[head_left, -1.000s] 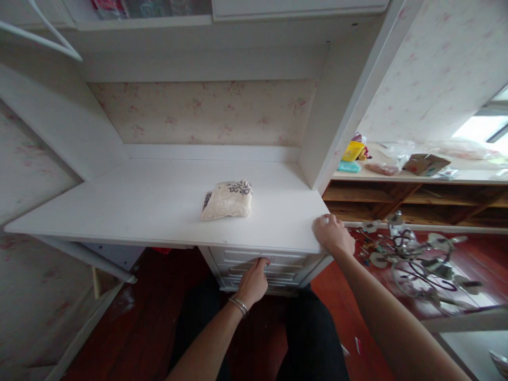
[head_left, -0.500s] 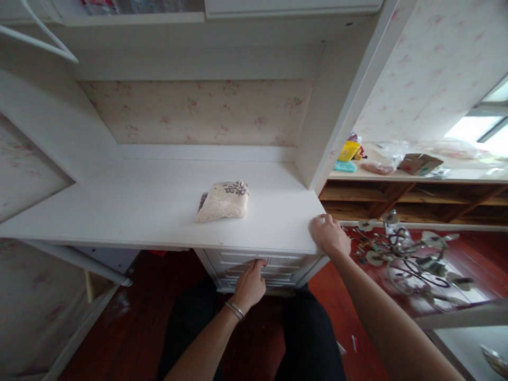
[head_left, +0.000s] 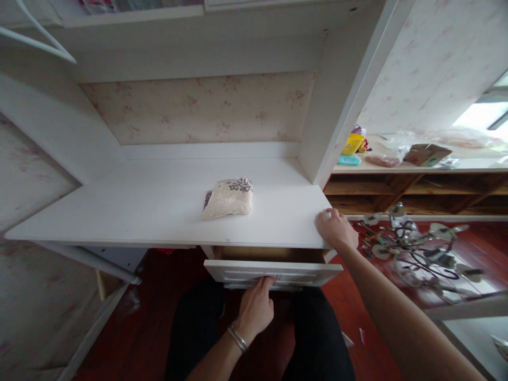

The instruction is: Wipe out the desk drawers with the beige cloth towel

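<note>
A white desk [head_left: 138,211] stands in front of me with a small beige pouch [head_left: 228,198] lying on its top. Under the desk's right part, the top drawer [head_left: 273,270] is pulled partly out. My left hand [head_left: 256,309] is under the drawer front, its fingers curled up on the handle. A bracelet sits on that wrist. My right hand [head_left: 335,228] rests on the desk's front right corner with its fingers closed over the edge.
A metal chandelier [head_left: 416,246] lies on the red wooden floor to the right. Behind it runs a low wooden shelf [head_left: 416,188] carrying a cardboard box [head_left: 426,154], bags and a yellow item. White shelving hangs over the desk. My dark-trousered legs are below the drawer.
The top drawer was shut before and has slid out toward me, drawn by my left hand. My right hand has stayed on the desk corner.
</note>
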